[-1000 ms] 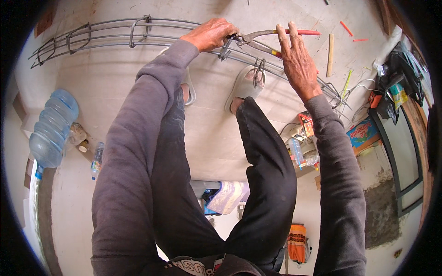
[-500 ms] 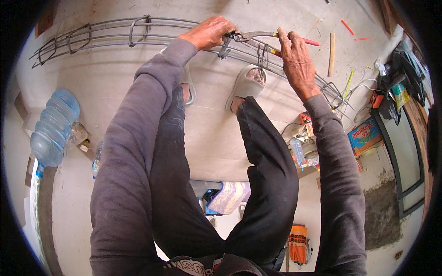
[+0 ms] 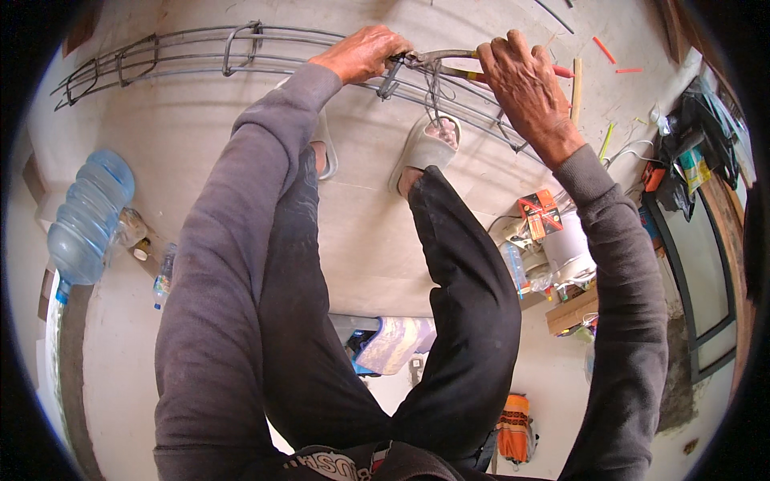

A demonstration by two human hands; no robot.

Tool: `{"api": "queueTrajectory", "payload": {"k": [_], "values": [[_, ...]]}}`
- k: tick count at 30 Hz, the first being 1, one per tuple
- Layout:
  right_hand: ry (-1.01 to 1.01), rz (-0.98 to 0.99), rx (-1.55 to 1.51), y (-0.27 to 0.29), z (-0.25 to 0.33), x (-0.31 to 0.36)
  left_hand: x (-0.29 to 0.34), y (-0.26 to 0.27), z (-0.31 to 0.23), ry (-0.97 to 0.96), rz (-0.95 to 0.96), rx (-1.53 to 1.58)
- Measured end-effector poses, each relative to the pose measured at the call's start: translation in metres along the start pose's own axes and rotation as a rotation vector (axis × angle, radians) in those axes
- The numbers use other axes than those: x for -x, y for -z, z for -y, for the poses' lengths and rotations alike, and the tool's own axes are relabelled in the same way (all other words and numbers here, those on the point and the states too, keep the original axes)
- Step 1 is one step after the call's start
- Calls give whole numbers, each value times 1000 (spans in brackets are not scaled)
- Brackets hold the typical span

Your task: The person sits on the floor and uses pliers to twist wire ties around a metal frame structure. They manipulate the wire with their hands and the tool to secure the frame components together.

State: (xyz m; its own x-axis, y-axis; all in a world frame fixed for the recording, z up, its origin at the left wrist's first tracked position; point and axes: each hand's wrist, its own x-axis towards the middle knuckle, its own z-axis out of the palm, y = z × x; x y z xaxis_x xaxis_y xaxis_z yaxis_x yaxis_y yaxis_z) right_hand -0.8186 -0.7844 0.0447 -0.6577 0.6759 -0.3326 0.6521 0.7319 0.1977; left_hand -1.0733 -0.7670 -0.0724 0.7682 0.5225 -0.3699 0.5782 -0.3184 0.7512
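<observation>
The left hand [image 3: 362, 52] is closed over the top bars of a long cage of grey steel rods bound with bent wire stirrups [image 3: 200, 56], its fingers curled tight around the metal at the point where a stirrup crosses. The cage lies along the pale concrete floor [image 3: 369, 232], running away to the left of those fingers and on past them to the right.

The right hand [image 3: 525, 84] grips the red-handled metal pincers [image 3: 449, 60]; its fingers are wrapped together around the handles, squeezing them. The pincer head sits just beside the left fingertips, on the cage at the stirrup, though whether the head is biting wire I cannot tell.

Just below the right fingers, a foot in a pale grey slide sandal [image 3: 425, 144] rests on the floor against the cage. Beyond the right fingers lies a thin wooden stick [image 3: 576, 78]. Well to the left of the left hand a large clear blue plastic water bottle [image 3: 87, 220] lies on its side.
</observation>
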Motion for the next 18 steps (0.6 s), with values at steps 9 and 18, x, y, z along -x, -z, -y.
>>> {"api": "queueTrajectory", "payload": {"k": [9,18], "values": [[139,162,126,23,-8,-18,5,-11,5,61,-46,47],[64,201,-209,18,-13,-9,0,11,-3,105,154,131]]}}
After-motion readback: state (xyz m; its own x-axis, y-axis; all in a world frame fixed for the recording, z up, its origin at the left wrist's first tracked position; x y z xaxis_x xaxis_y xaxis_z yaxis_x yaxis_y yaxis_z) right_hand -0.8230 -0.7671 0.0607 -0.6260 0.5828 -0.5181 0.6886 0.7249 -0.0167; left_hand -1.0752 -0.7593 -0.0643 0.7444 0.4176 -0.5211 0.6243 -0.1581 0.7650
